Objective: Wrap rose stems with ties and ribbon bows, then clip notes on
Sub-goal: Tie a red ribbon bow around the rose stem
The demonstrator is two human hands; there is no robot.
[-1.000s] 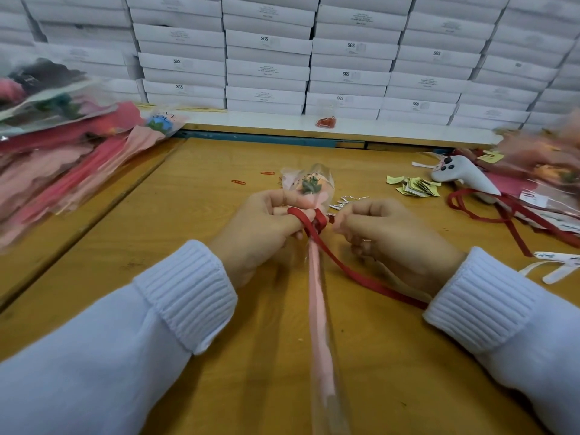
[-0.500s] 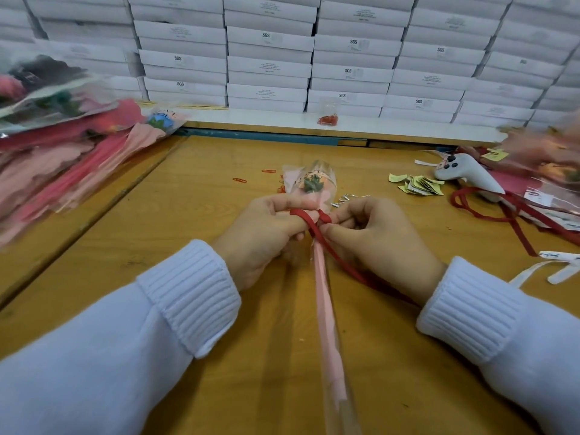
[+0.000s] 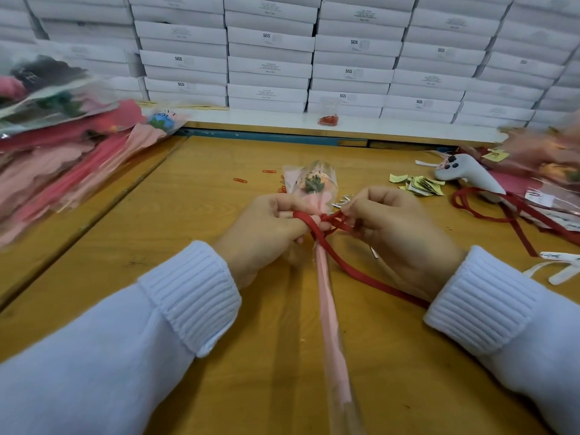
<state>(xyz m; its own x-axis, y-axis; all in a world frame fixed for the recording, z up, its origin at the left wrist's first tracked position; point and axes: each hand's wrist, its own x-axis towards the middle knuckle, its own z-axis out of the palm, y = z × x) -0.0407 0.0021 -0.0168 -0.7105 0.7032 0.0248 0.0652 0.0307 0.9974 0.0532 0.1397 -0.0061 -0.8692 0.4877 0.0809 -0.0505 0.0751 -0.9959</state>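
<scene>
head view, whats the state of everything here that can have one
wrapped rose, lying on the table, no note visible on it
red ribbon, looped round the stem, bow unfinished
left hand, grips stem and ribbon loop
right hand, pinches the ribbon at the knot
yellow notes, loose heap on the table
bag of red clips, upright on the ledge, open or sealed unclear

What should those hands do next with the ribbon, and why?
Probably draw the hands apart to snug the knot: the left hand grips the wrapped rose with the red ribbon looped over a finger, the right hand pinches the ribbon, and the crossing looks loose.
</scene>
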